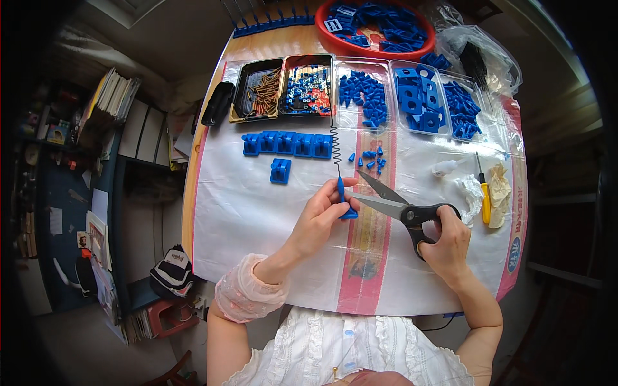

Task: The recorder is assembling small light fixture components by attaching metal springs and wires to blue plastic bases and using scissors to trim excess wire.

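Black-handled scissors (408,213), blades apart, point toward a slim blue piece (341,186) tipped with dark coiled wire (336,147).

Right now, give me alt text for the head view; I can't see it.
The left hand holds a blue part with a coiled dark wire; the right hand points open, black-handled scissors toward it. Beyond lie blue assemblies, loose blue cones and trays of small parts.

- Puffy pale pink sleeve cover (250,293), gathered, just behind the left hand (320,215)
- White top (309,341), below and between the hands, with vertical ruffles
- 2 pale blue oval buttons (349,333) down its front
- Scalloped white edge (447,360), well behind the right hand (447,243)
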Action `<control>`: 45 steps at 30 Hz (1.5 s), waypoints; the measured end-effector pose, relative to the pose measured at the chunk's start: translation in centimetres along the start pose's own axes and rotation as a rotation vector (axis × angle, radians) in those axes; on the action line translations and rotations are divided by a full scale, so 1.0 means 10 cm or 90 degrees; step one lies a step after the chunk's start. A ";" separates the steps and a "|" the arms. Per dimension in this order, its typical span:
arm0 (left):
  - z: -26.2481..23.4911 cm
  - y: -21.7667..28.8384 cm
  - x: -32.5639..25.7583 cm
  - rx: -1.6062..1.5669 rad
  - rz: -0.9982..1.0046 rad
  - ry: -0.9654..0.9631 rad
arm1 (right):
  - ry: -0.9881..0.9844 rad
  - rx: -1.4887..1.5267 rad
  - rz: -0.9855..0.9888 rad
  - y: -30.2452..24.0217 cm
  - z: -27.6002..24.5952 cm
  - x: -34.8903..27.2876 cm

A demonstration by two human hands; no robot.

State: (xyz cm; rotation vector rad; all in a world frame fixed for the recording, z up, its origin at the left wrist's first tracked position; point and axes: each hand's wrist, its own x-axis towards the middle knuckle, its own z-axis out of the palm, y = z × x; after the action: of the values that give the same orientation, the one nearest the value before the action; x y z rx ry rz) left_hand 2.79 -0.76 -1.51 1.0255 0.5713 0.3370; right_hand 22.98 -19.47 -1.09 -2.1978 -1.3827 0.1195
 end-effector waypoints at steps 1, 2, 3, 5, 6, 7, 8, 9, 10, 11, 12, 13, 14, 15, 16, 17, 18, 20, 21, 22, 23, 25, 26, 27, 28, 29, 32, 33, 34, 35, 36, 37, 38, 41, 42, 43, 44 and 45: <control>0.01 0.01 0.00 0.000 0.005 -0.002 | -0.002 -0.011 -0.008 -0.01 -0.01 0.00; 0.02 0.01 -0.01 -0.001 0.009 -0.004 | -0.003 -0.022 -0.015 -0.01 -0.01 0.00; 0.03 0.01 0.00 -0.001 0.013 -0.006 | -0.004 -0.022 -0.015 -0.01 -0.01 0.00; 0.03 -0.01 0.00 0.031 0.025 -0.014 | -0.004 -0.021 -0.016 -0.02 -0.01 0.01; 0.03 -0.02 -0.01 0.047 0.031 -0.019 | -0.006 -0.021 -0.017 -0.02 -0.01 0.00; 0.04 -0.02 -0.01 0.052 0.031 -0.021 | -0.007 -0.022 -0.018 -0.02 -0.01 0.00; 0.04 -0.02 -0.02 0.057 0.030 -0.023 | -0.008 -0.022 -0.018 -0.01 -0.01 0.00; 0.05 -0.02 -0.02 0.062 0.029 -0.024 | -0.009 -0.022 -0.019 -0.01 -0.01 0.00; 0.05 -0.02 -0.02 0.056 0.028 -0.025 | -0.009 -0.022 -0.020 -0.01 -0.01 0.00; 0.05 -0.02 -0.02 0.051 0.027 -0.025 | -0.009 -0.022 -0.021 -0.01 -0.01 0.00; 0.05 -0.02 -0.02 0.045 0.026 -0.026 | -0.012 -0.020 -0.018 -0.01 -0.01 0.00; 0.05 -0.02 -0.02 0.050 0.027 -0.025 | -0.015 -0.018 -0.016 -0.02 -0.01 0.00; 0.05 -0.03 -0.02 0.055 0.029 -0.025 | -0.018 -0.015 -0.014 -0.02 -0.01 0.00; 0.05 -0.04 -0.02 0.060 0.030 -0.024 | -0.018 -0.015 -0.014 -0.02 -0.01 0.00; 0.05 -0.04 -0.02 0.066 0.028 -0.021 | -0.018 -0.015 -0.014 -0.03 -0.01 0.00; 0.05 -0.04 -0.02 0.071 0.026 -0.018 | -0.018 -0.014 -0.014 -0.03 -0.02 0.00; 0.05 -0.04 -0.02 0.077 0.024 -0.015 | -0.018 -0.015 -0.013 -0.03 -0.02 0.00; 0.05 -0.02 -0.02 0.091 0.022 -0.014 | -0.019 -0.017 -0.011 -0.02 -0.01 0.00; 0.05 -0.02 -0.02 0.098 0.022 -0.013 | -0.019 -0.017 -0.011 -0.02 -0.01 0.00; 0.05 -0.02 -0.02 0.103 0.026 -0.013 | -0.019 -0.017 -0.011 -0.02 -0.01 0.00; 0.05 -0.02 -0.03 0.109 0.030 -0.013 | -0.019 -0.017 -0.012 -0.02 -0.01 0.00; 0.05 -0.02 -0.03 0.120 0.034 -0.016 | -0.013 -0.014 -0.015 -0.02 0.00 -0.01; 0.04 -0.02 -0.02 0.126 0.035 -0.019 | -0.010 -0.013 -0.016 -0.02 0.00 -0.01; 0.03 -0.02 -0.02 0.132 0.036 -0.022 | -0.011 -0.012 -0.016 -0.02 0.00 -0.01; 0.03 -0.03 -0.02 0.131 0.035 -0.022 | -0.013 -0.012 -0.015 -0.02 0.00 -0.01; 0.03 -0.03 -0.02 0.130 0.035 -0.023 | -0.014 -0.012 -0.015 -0.02 -0.01 0.00; 0.05 -0.02 -0.02 0.125 0.038 -0.004 | -0.018 -0.013 -0.019 -0.03 -0.01 0.00; 0.06 -0.02 -0.02 0.123 0.040 0.004 | -0.016 -0.013 -0.020 -0.02 -0.01 0.00; 0.06 -0.02 -0.02 0.127 0.041 0.003 | -0.015 -0.012 -0.020 -0.02 0.00 -0.01; 0.06 -0.02 -0.02 0.130 0.042 0.001 | -0.014 -0.012 -0.021 -0.01 0.00 -0.01; 0.05 -0.02 -0.02 0.134 0.044 0.000 | -0.014 -0.013 -0.021 -0.01 0.00 -0.01; 0.04 -0.02 -0.02 0.139 0.041 -0.005 | -0.013 -0.015 -0.022 -0.02 0.00 -0.01; 0.03 -0.02 -0.02 0.144 0.037 -0.009 | -0.013 -0.016 -0.022 -0.02 0.00 -0.01; 0.02 -0.02 -0.02 0.151 0.035 -0.016 | -0.016 -0.018 -0.017 -0.01 0.00 -0.01; 0.02 -0.02 -0.02 0.152 0.035 -0.018 | -0.019 -0.018 -0.017 -0.01 0.00 -0.01; 0.03 -0.02 -0.02 0.151 0.037 -0.011 | -0.022 -0.018 -0.016 -0.01 0.00 -0.01; 0.04 -0.01 -0.02 0.150 0.039 -0.005 | -0.026 -0.018 -0.016 0.00 -0.01 -0.01; 0.06 -0.01 -0.02 0.149 0.041 0.001 | -0.027 -0.020 -0.015 -0.01 -0.01 -0.01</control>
State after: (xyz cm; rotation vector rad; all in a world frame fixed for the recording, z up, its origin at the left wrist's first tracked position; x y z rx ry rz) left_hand 2.92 -1.32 -1.27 1.2718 0.5892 0.3331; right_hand 22.89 -19.61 -1.04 -2.2148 -1.4422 0.1375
